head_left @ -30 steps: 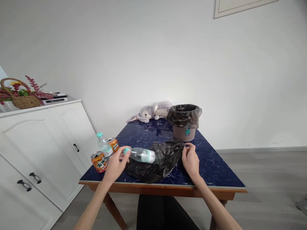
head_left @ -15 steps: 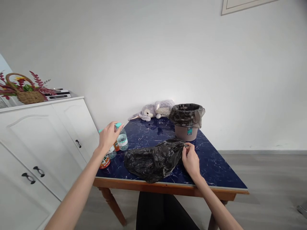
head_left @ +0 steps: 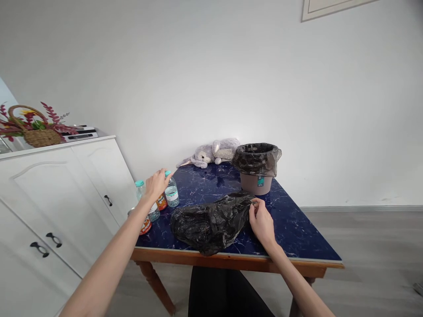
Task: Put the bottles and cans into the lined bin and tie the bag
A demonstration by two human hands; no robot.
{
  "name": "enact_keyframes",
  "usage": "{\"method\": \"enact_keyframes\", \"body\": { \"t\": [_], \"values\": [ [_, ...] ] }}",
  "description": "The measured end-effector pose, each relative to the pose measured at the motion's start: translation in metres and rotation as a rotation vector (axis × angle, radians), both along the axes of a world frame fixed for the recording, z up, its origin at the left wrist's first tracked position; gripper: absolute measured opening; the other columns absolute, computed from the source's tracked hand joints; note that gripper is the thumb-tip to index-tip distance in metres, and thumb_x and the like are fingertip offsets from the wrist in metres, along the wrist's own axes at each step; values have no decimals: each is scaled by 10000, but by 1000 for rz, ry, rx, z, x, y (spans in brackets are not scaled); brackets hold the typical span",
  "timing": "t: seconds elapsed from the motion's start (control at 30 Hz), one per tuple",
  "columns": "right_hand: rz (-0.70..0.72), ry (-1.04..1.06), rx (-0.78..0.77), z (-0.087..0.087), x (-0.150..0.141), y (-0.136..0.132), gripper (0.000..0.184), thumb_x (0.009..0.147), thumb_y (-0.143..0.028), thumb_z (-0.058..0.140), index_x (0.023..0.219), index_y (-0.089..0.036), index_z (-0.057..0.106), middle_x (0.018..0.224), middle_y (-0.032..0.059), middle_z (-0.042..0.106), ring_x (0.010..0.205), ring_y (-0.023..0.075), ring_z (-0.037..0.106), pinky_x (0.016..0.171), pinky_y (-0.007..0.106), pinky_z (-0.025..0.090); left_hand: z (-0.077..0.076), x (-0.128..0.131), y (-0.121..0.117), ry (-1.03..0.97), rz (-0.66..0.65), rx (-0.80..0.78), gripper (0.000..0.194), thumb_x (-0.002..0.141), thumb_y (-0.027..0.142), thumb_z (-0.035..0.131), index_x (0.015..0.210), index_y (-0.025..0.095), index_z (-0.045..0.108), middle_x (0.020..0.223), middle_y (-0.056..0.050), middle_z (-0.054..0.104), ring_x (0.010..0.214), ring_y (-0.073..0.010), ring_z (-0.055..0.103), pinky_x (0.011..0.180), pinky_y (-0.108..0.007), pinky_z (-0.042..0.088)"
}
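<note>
Here, bag point(head_left: 211, 222) between pinched right fingers point(head_left: 258, 202) (bottle cap point(head_left: 168, 173) at left fingers point(head_left: 161, 175), grip unclear)

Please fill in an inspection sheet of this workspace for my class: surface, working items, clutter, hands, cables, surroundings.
Surface: dark-blue marbled, wood-edged table.
Working items: crumpled black bag; upright teal-capped bottle; second bottle to its left; two orange cans, one partly hidden behind the left arm.
Clutter: plush toy, lined bin.
Hands: left hand at the first bottle's cap, grip unclear; right hand pinching the bag.
Cables: nothing seen.
Surroundings: white cabinet bearing a flower basket; pale wall.
</note>
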State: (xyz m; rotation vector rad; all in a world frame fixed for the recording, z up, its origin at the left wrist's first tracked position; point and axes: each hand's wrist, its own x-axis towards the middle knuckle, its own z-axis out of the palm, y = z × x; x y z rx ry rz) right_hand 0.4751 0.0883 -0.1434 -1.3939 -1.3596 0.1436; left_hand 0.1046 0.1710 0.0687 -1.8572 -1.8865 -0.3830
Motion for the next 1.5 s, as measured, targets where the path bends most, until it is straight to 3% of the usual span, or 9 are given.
{"method": "enact_keyframes", "body": {
  "t": [0.27,0.43,0.67,0.8,0.9,1.07,1.2,1.37,1.5],
  "values": [
    [20,0,-17,0,-1,-1,345,1037,-448,373,1214,-201,537,925,90,713,824,279,708,668,338,489,7,-5,1,8,67,-52,561,1072,576,350,1311,142,611,1189,-232,744,1100,-390,710,878,-423,505],
    [44,10,-40,3,-1,-2,331,1016,-444,401,1204,-204,531,904,78,701,810,278,708,658,335,483,7,11,-14,-38,56,-1,646,1065,522,385,1537,81,375,1246,-281,707,1119,-425,699,905,-467,495],
    [184,3,-76,8,4,-25,265,992,-406,444,1161,-220,525,806,25,666,699,236,693,630,313,494,-39,46,-77,-154,-459,-379,478,1004,625,498,1269,286,705,1159,-76,769,1012,-261,734,822,-307,546],
    [550,-123,-219,25,18,-71,257,1025,-420,461,1210,-260,542,791,-7,674,658,215,682,605,296,489,-79,50,-108,-363,-709,-629,545,989,631,548,1395,289,670,1399,-91,699,1259,-301,653,1009,-353,514],
    [685,-159,-339,48,31,-100,302,1049,-500,490,1260,-303,578,804,-6,700,676,219,690,593,296,488,-98,52,-114,-472,-714,-636,484,1000,645,521,1240,295,753,1291,-76,754,1212,-301,668,1047,-366,482],
    [280,-44,-48,70,39,-97,305,1041,-543,487,1114,-288,638,986,86,736,904,277,717,696,349,540,-113,66,-111,-777,-576,-599,570,1041,684,334,1248,264,660,1089,-66,797,1007,-260,724,960,-384,504],
    [251,-207,31,55,30,-74,325,1059,-502,463,1176,-267,655,1227,134,721,1164,333,677,965,481,543,-118,83,-113,-1104,-411,-700,732,1021,759,255,1473,215,444,1157,-118,777,992,-248,727,910,-386,516],
    [390,-488,-8,23,13,-67,412,1049,-548,536,1351,-298,662,1473,92,651,1471,390,490,1237,723,252,-120,99,-120,-1295,-437,-678,669,913,593,683,1452,273,450,1141,-61,722,1093,-239,696,973,-354,500],
    [419,-572,-52,17,6,-76,459,1093,-533,445,1445,-293,615,1527,89,612,1488,363,482,1261,726,214,-111,109,-132,-1430,-483,-617,596,826,477,768,1327,259,531,983,-22,675,906,-220,706,844,-341,545]
  ]
}}
